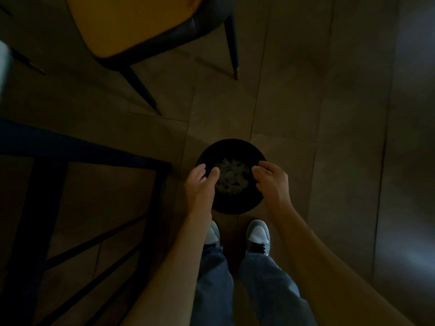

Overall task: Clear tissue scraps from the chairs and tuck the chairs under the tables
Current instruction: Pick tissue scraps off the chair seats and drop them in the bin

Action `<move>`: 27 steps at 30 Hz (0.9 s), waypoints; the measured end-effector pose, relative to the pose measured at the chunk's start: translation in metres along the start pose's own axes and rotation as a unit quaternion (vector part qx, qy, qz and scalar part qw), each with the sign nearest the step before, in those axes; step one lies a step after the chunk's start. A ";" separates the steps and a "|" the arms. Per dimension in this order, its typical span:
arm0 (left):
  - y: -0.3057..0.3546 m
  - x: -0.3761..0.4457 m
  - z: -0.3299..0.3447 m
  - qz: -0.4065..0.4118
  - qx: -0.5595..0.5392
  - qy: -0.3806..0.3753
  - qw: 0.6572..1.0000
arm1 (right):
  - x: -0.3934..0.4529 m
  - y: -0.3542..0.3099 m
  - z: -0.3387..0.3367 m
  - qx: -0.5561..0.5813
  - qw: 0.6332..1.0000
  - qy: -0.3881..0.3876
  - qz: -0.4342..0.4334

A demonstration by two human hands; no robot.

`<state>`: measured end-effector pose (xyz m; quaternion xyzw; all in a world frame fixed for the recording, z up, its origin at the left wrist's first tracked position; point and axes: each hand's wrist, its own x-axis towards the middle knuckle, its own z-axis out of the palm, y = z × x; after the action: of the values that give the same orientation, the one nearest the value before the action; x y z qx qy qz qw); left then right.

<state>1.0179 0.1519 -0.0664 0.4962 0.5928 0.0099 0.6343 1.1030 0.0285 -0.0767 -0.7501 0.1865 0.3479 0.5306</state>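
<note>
Hands hover over the bin [231, 176], which I take as my landmark: a round dark bin on the floor [306, 114] just ahead of my shoes [257, 235]. My left hand [201, 182] sits over the bin's left rim with the fingers loosely spread and curled, and my right hand [273, 182] sits over the right rim with the fingers curled downward; neither is pinching anything that I can make out, though the light is dim. Tissue scraps [231, 178] lie pale and crumpled inside the bin, between my two hands. Beyond the bin and to its left stands a chair [131, 27] with a yellow seat, and I see no scraps on the part of the seat that shows. Left of the bin is a dark frame [82, 151], perhaps a table base or another chair; I cannot tell which. I judge that the dropping of scraps is the step in hand, or the bin is about to be gripped. Next comes the chair beyond the bin: taking hold of it firmly and sliding it straight under its table, minding that its thin legs [231, 43] do not catch.
</note>
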 end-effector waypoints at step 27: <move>0.399 -0.224 -0.117 0.502 0.346 0.160 0.776 | -0.250 -0.411 -0.025 -0.359 0.824 0.046 -0.436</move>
<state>1.0925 0.2923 0.3784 0.9007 0.3157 0.2009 0.2209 1.2063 0.1336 0.3817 -0.9059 -0.2736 0.0881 0.3109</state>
